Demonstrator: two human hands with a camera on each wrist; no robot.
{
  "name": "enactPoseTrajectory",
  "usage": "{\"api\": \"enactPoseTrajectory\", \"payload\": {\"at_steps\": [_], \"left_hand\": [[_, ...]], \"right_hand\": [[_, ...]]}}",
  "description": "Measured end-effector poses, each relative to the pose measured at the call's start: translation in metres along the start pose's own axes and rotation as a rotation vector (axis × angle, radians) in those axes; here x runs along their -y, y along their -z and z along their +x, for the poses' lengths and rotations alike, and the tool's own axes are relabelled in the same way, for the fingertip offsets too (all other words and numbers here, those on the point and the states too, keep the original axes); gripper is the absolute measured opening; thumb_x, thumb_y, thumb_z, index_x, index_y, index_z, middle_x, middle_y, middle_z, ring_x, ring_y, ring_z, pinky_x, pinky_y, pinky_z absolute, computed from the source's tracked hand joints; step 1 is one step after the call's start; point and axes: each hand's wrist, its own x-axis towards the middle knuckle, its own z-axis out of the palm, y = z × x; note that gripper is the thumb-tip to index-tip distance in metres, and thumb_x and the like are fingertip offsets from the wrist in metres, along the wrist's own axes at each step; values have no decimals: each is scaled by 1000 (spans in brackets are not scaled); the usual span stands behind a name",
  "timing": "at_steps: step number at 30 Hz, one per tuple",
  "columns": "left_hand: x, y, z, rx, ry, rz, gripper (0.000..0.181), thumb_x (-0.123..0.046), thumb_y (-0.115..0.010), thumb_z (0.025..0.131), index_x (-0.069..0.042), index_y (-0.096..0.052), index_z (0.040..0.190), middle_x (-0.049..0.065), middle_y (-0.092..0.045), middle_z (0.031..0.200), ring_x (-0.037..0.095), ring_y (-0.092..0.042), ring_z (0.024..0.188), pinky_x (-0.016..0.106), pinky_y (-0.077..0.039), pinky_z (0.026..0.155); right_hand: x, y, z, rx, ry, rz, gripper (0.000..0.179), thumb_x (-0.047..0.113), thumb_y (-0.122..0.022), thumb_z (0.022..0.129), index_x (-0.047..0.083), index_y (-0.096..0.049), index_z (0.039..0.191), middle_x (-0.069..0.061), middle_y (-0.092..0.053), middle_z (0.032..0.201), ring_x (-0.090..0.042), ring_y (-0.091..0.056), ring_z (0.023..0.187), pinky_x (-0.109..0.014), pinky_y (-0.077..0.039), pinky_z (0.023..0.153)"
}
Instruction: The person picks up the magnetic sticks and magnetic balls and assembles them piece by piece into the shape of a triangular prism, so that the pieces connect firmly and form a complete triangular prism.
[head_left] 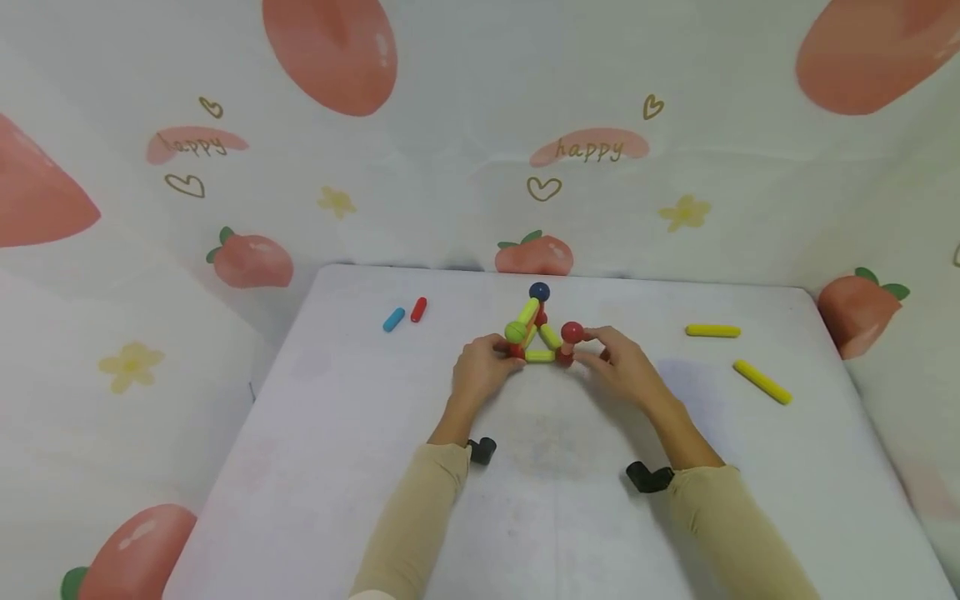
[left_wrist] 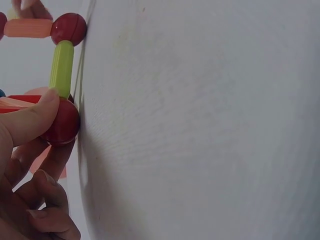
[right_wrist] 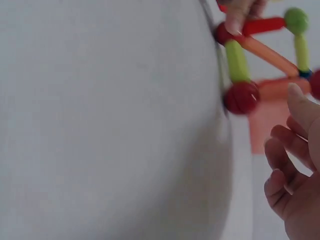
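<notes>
Between left thumb and fingers, the left hand pinches a red ball at the near left corner of a frame of rods and balls. The right hand is partly curled, its thumb against an orange upright rod at the other near corner; I can't tell whether it grips. A top red ball caps that upright. The frame stands on the white table, between both hands, with a green ball above the left corner and a blue ball high at the back. Off to the left lie a short blue rod and a short red rod; well to the right, two yellow rods.
</notes>
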Motion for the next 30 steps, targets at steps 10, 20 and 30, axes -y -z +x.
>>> {"api": "enactPoseTrajectory", "payload": {"at_steps": [10,20,30], "left_hand": [[1,-4,1,-14,5,17,36,-35,-84,84,-17,-74,114,0,-78,108,21,-69,96,43,-54,87],[2,-3,2,-18,6,24,39,-36,-84,84,-16,-74,116,2,-78,110,23,-69,102,44,-54,90],[1,-4,2,-9,9,7,39,-35,-84,84,-15,-74,116,2,-78,111,23,-69,101,45,-55,92]], "right_hand": [[-87,92,-71,-329,-80,-162,43,24,-70,98,-1,-62,132,-25,-66,122,-14,-63,92,-18,-43,71],[-141,123,-103,-284,-327,-253,56,34,-66,99,-8,-56,135,-35,-60,128,-53,-50,113,-63,-42,87],[-124,107,-79,-205,-266,-322,37,21,-66,99,-7,-65,123,-32,-60,108,-50,-53,99,-62,-36,78]]}}
